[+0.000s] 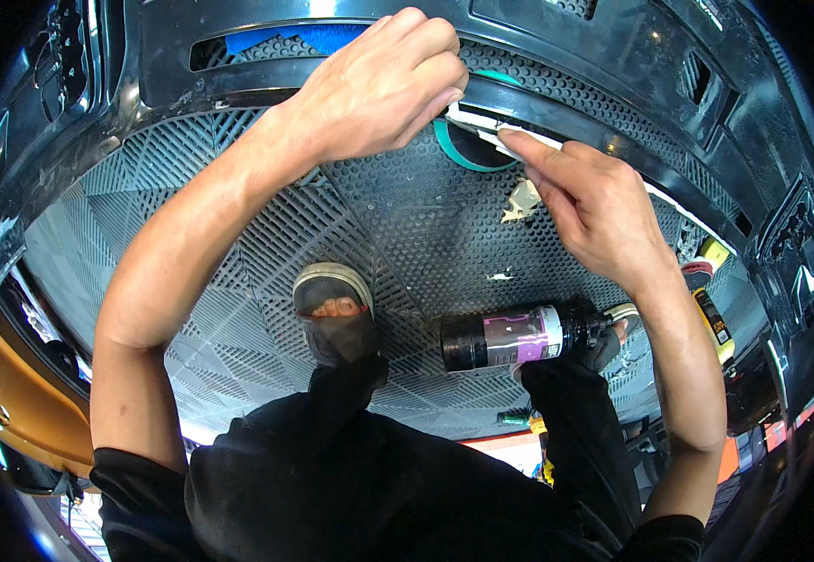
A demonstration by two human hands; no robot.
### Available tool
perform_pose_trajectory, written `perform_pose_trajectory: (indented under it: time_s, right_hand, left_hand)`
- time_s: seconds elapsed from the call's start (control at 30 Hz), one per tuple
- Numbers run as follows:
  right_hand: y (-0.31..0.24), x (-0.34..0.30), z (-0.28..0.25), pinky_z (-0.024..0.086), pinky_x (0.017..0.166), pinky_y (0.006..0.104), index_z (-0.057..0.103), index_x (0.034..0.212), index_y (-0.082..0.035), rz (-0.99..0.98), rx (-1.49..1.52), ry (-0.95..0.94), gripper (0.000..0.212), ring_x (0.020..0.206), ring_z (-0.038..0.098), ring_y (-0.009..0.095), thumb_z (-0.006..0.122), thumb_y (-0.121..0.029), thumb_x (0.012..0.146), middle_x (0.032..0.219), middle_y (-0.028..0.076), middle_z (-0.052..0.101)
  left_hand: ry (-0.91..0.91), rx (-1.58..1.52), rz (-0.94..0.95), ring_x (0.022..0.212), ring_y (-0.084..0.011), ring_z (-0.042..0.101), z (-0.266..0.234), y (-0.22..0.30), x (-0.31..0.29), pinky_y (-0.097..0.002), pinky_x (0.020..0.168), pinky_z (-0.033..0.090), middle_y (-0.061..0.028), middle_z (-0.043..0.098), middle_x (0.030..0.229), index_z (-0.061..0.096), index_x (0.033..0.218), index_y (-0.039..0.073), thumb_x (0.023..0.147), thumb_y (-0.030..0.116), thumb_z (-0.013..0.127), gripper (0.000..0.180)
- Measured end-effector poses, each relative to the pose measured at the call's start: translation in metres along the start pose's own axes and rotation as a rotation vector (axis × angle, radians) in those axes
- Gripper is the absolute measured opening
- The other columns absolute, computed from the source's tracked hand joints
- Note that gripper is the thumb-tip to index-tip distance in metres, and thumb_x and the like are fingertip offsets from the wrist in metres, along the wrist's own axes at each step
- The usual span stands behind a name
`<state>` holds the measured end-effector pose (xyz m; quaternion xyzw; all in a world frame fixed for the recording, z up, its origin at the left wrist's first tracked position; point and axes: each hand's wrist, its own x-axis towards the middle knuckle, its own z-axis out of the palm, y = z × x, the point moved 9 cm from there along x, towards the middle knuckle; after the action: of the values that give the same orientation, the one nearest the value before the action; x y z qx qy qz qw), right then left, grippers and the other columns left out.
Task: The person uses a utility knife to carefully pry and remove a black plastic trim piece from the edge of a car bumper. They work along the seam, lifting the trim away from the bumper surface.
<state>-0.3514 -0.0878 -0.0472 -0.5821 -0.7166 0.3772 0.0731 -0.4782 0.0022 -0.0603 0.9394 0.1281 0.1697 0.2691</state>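
Note:
A long, curved black car body panel (266, 77) spans the far side, with slots cut through it. Along its near edge runs a narrow white strip (478, 121), lifted partly away between my hands. My left hand (384, 86) is closed over the panel, its fingertips pinching the strip's left end. To the right, my right hand (604, 201) is closed, thumb and forefinger on the strip a little farther along. The fingers hide part of the strip. Beneath it a green-rimmed ring (471, 161) shows, partly covered by the panel.
Below me lies grey ridged and studded matting (407, 215), with scraps of torn white material (521, 199). A black bottle (510, 335) with a purple label lies near my foot. Yellow containers (714, 323) stand at the right. Blue cloth (285, 39) shows through a slot.

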Motion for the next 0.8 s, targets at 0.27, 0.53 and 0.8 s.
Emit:
perform_pose_trajectory:
  time_s: [0.27, 0.53, 0.8]
  right_hand:
    - [-0.002, 0.003, 0.003, 0.049, 0.063, 0.0426, 0.064, 0.141, -0.017, 0.034, -0.042, 0.003, 0.049, 0.068, 0.061, 0.029, 0.065, -0.005, 0.094, 0.076, 0.011, 0.060]
    - [-0.006, 0.003, -0.003, 0.051, 0.066, 0.0443, 0.064, 0.140, -0.016, 0.053, -0.094, -0.028, 0.046, 0.071, 0.064, 0.030, 0.063, -0.004, 0.095, 0.078, 0.013, 0.063]
    - [-0.004, -0.001, -0.005, 0.052, 0.067, 0.0433, 0.064, 0.141, -0.018, 0.081, -0.149, -0.080, 0.052, 0.070, 0.063, 0.029, 0.065, -0.003, 0.092, 0.078, 0.011, 0.062]
  left_hand:
    - [-0.035, 0.031, 0.007, 0.093, -0.0305, 0.056, 0.004, -0.001, -0.002, -0.0412, 0.083, 0.048, -0.0107, 0.055, 0.101, 0.062, 0.101, 0.004, 0.092, 0.010, 0.070, 0.013]
    - [-0.032, 0.059, 0.011, 0.094, -0.0304, 0.056, 0.003, 0.000, -0.001, -0.0418, 0.085, 0.048, -0.0108, 0.056, 0.102, 0.063, 0.102, 0.005, 0.093, 0.011, 0.069, 0.012]
    - [0.080, 0.013, 0.094, 0.082, -0.0322, 0.058, -0.008, 0.007, 0.001, -0.0424, 0.074, 0.048, -0.0157, 0.058, 0.089, 0.065, 0.095, 0.000, 0.085, 0.008, 0.070, 0.014]
